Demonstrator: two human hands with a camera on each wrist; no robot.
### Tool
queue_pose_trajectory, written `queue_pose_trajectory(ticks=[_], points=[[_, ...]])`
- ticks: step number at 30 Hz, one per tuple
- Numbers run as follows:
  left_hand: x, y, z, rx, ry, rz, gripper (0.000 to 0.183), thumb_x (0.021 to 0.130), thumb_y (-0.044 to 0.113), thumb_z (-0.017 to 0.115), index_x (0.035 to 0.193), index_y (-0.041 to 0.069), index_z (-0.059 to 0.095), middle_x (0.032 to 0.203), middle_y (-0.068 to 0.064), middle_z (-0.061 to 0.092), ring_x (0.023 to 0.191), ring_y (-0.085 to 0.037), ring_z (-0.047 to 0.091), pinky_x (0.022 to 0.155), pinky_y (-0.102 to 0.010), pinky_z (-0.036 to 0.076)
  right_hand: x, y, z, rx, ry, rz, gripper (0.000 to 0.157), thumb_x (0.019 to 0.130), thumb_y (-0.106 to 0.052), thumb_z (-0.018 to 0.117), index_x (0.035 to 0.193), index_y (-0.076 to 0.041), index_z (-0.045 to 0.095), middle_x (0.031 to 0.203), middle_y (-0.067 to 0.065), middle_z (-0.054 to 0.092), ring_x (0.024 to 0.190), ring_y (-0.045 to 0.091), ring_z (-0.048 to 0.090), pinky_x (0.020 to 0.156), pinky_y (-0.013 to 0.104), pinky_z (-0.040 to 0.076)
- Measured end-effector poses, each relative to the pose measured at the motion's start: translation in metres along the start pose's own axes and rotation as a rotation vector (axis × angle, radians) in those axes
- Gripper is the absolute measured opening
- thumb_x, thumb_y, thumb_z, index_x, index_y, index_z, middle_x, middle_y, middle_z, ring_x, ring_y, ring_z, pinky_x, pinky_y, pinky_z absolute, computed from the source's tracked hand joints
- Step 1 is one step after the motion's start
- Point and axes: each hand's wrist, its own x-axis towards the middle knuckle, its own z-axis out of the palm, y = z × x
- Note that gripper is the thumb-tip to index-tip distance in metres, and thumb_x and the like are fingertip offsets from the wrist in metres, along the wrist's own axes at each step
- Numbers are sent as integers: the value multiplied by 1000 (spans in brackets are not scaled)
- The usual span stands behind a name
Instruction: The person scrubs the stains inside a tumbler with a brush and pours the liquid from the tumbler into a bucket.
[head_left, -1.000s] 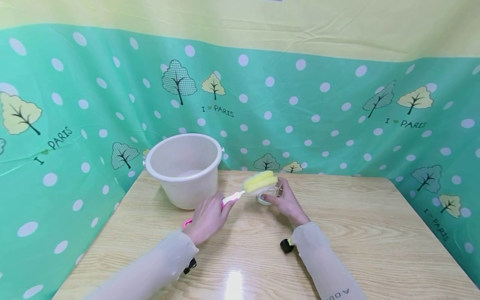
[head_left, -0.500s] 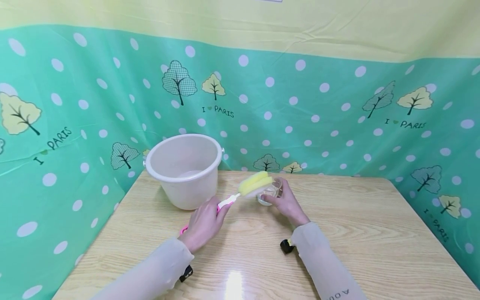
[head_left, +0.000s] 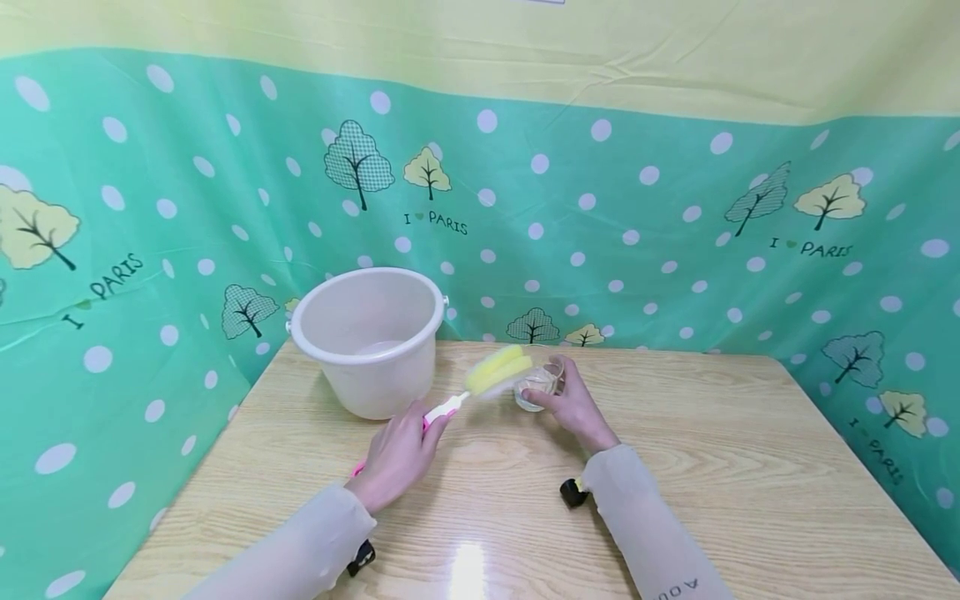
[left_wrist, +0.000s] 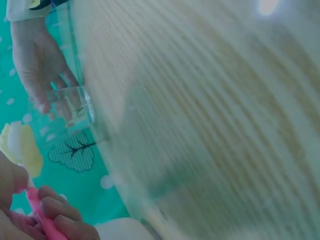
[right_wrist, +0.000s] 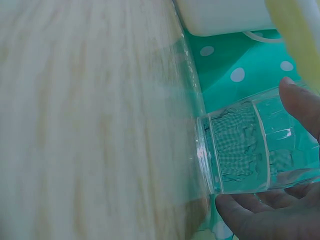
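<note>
My left hand (head_left: 397,454) grips the pink and white handle (head_left: 442,411) of a sponge cup brush. Its yellow and white sponge head (head_left: 497,372) is raised above the table, blurred in the head view, its tip by the glass's rim. In the left wrist view the sponge (left_wrist: 31,150) appears apart from the glass (left_wrist: 75,110). My right hand (head_left: 573,408) holds this clear glass (head_left: 534,392), thumb on one side and fingers on the other. A pale line rings the glass (right_wrist: 240,145) in the right wrist view; whether it marks liquid I cannot tell.
A white bucket (head_left: 375,367) stands at the back left of the wooden table (head_left: 720,467), its mouth facing up. Green dotted cloth (head_left: 637,233) hangs behind and along both sides. Black wrist devices (head_left: 574,492) sit under both sleeves.
My left hand has drawn the brush down and to the left, so the sponge overlaps the glass less. My right hand and the glass have stayed in place.
</note>
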Motion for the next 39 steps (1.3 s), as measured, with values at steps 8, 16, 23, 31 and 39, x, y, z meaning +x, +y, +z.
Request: queue_pose_trajectory(ticks=[8, 16, 23, 31, 39], points=[[-4, -6, -2, -35, -39, -56, 28, 99, 33, 51, 79, 13, 49, 65, 0, 43, 53, -14, 41, 49, -30, 35, 0, 0, 0, -14, 9, 8, 94, 76, -32, 80, 149, -17, 21, 150, 10, 33, 135, 34, 33, 110, 50, 25], [-7, -10, -1, -59, -62, -98, 25, 98, 29, 53, 81, 11, 51, 66, -1, 44, 56, -15, 42, 50, -31, 35, 1, 1, 1, -22, 11, 13, 94, 77, -32, 79, 149, -16, 20, 149, 8, 33, 136, 33, 31, 110, 50, 24], [-8, -12, -1, -60, -84, -126, 22, 98, 26, 52, 82, 11, 51, 68, -2, 44, 59, -17, 42, 51, -31, 34, 2, 1, 2, -31, 12, 4, 91, 79, -32, 78, 148, -16, 21, 149, 6, 34, 137, 33, 30, 110, 49, 24], [-10, -14, -1, -55, -103, -148, 19, 97, 22, 52, 84, 9, 51, 68, -3, 43, 58, -18, 42, 50, -32, 34, 1, 0, 1, -35, 10, 7, 92, 79, -30, 78, 149, -15, 20, 150, 7, 32, 136, 33, 30, 110, 49, 24], [-10, -15, 0, -49, -141, -176, 18, 98, 20, 51, 85, 8, 50, 68, -3, 44, 60, -19, 44, 52, -34, 36, 0, -1, 1, -39, 13, 5, 90, 80, -31, 77, 148, -16, 21, 148, 6, 33, 137, 33, 29, 110, 50, 24]])
